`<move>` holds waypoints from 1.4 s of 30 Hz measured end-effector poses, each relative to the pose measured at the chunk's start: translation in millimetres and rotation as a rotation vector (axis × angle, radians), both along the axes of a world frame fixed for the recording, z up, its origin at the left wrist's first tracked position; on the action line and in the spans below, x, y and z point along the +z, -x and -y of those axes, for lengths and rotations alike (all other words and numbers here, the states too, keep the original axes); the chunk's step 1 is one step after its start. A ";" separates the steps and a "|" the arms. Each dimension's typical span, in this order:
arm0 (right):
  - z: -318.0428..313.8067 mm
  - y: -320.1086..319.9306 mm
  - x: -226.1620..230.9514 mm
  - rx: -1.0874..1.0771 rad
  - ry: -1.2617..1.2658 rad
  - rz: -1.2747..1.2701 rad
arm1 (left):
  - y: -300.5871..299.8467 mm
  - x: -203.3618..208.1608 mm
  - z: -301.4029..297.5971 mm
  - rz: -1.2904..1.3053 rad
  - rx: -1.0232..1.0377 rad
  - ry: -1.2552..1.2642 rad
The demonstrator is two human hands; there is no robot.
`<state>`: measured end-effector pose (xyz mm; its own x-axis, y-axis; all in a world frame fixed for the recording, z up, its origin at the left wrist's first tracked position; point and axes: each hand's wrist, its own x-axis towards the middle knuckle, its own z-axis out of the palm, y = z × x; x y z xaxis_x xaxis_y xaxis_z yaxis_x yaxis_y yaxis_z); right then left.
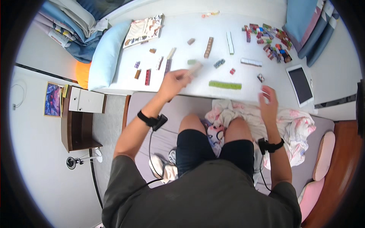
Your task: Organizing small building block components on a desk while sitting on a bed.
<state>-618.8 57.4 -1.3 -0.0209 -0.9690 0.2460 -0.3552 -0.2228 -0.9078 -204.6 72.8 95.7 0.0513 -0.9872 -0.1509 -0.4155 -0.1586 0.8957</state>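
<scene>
My left hand (175, 82) is closed on a pale beige bar of small blocks (194, 70), blurred and held above the white surface. Close by lie a small green block piece (191, 61), a purple row of blocks (167, 66) and a dark red row (147, 77). My right hand (268, 99) hovers at the front edge, fingers slightly bent and apart, with nothing visible in it. Nearest to it is a small dark patterned block (260, 78). A long green row of blocks (225, 84) lies between my hands. Farther back are a brown row (208, 47) and a white row (251, 61).
A heap of mixed coloured blocks (270, 40) sits at the back right, with a white tablet (300, 85) in front of it. At the back left are a picture board (144, 30) and a blue pillow (109, 57). A crumpled blanket (292, 129) lies beside my legs.
</scene>
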 end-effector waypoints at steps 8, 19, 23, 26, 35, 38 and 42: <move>45.8 155.9 -85.0 -0.732 0.262 -0.679 | -127.4 -56.0 265.3 0.325 0.219 0.042; 68.8 259.0 -117.4 -1.359 -0.426 -0.736 | -136.4 -128.3 415.8 0.876 0.287 0.004; 80.1 235.9 -130.3 -1.411 -0.541 -0.382 | -137.2 -136.8 417.7 0.816 0.214 0.041; 79.2 230.1 -126.1 -1.415 -0.519 -0.296 | -138.9 -133.2 409.7 0.864 0.116 0.285; 90.3 224.2 -123.5 -1.570 -0.685 -0.301 | -139.2 -150.8 420.4 0.957 -0.226 0.332; 95.3 224.5 -113.1 -1.585 -0.672 -0.270 | -129.1 -152.4 424.7 1.036 -0.209 0.353; 96.7 215.1 -111.1 -1.599 -0.663 -0.235 | -124.0 -145.8 430.0 1.100 -0.086 0.183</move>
<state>-833.9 -39.2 -112.5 -0.9992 0.0388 -0.0117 0.0381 0.8035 -0.5941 -80.6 -357.2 -50.2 -0.0017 -0.9966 0.0828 -0.9992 0.0051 0.0407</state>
